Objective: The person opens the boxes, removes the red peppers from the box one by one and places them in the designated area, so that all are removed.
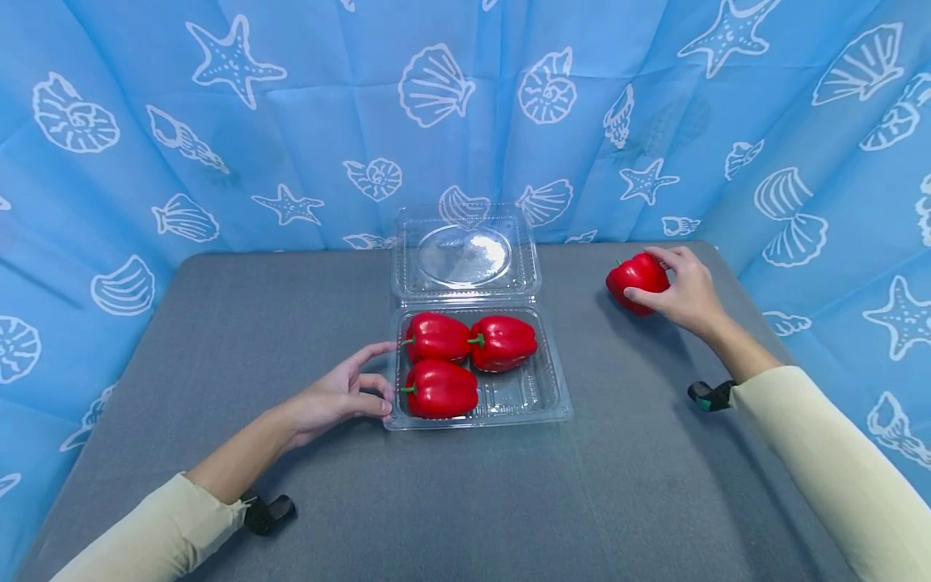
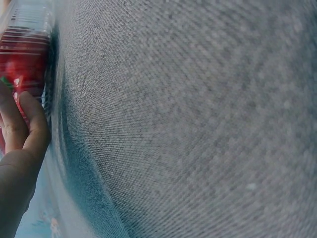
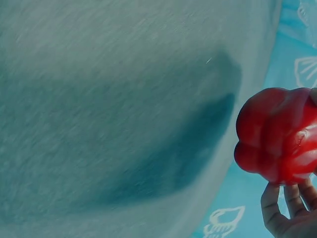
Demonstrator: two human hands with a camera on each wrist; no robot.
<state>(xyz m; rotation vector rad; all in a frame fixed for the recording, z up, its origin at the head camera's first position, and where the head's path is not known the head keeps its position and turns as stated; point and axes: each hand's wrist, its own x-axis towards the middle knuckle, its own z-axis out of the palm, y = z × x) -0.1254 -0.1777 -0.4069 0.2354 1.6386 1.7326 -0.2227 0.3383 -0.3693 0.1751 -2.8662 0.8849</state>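
Observation:
A clear plastic clamshell container (image 1: 520,396) sits on the grey table with its lid (image 1: 465,250) folded back. Three red bell peppers lie in its base: one at the back left (image 1: 439,336), one at the back right (image 1: 505,343) and one at the front left (image 1: 441,390). My left hand (image 1: 338,396) rests its fingertips against the container's left side, as the left wrist view also shows with the fingers (image 2: 34,119) at the wall. At the right back, my right hand (image 1: 684,287) grips a fourth red bell pepper (image 3: 275,136) between thumb and fingers, above its shadow on the cloth.
A grey cloth-covered table (image 1: 327,501) lies under everything. Along its back and sides hangs a blue curtain (image 1: 313,121) with white shells and starfish. Black wrist straps (image 1: 269,513) show below both sleeves.

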